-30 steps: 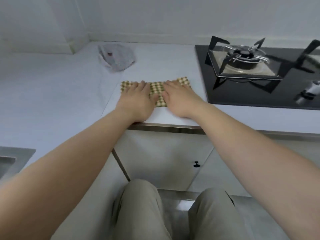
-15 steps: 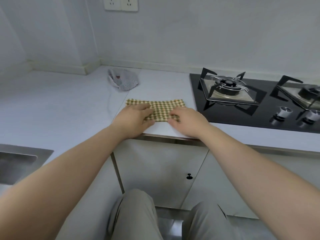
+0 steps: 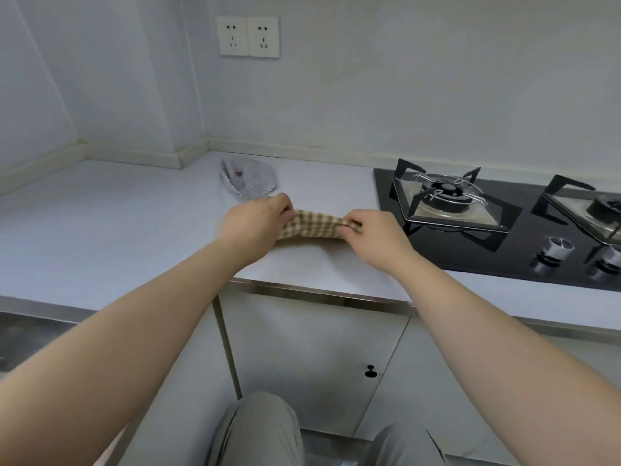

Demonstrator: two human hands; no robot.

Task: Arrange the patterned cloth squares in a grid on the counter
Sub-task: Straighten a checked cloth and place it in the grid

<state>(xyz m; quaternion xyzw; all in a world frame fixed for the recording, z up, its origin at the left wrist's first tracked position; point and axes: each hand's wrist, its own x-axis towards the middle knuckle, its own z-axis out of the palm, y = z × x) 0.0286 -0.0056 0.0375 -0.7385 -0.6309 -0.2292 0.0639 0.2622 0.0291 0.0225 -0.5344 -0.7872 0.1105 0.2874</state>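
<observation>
White tabletop (image 3: 100,230) meets a pale wall (image 3: 403,79), black gas hob (image 3: 470,257) at right. Left hand (image 3: 252,223) and right hand (image 3: 376,233) each pinch an end of the checked cloth (image 3: 312,225), left of the hob.

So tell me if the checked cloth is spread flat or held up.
Held up, not flat: the left hand and right hand each pinch an end, and the checked cloth sags between them.

**Counter and its load**

The pale counter (image 3: 100,223) turns a corner. A crumpled dotted cloth (image 3: 250,179) lies near the back wall, a black hob (image 3: 470,260) sits at the right, and a checked cloth (image 3: 312,227) touches the middle with its lower edge.
</observation>
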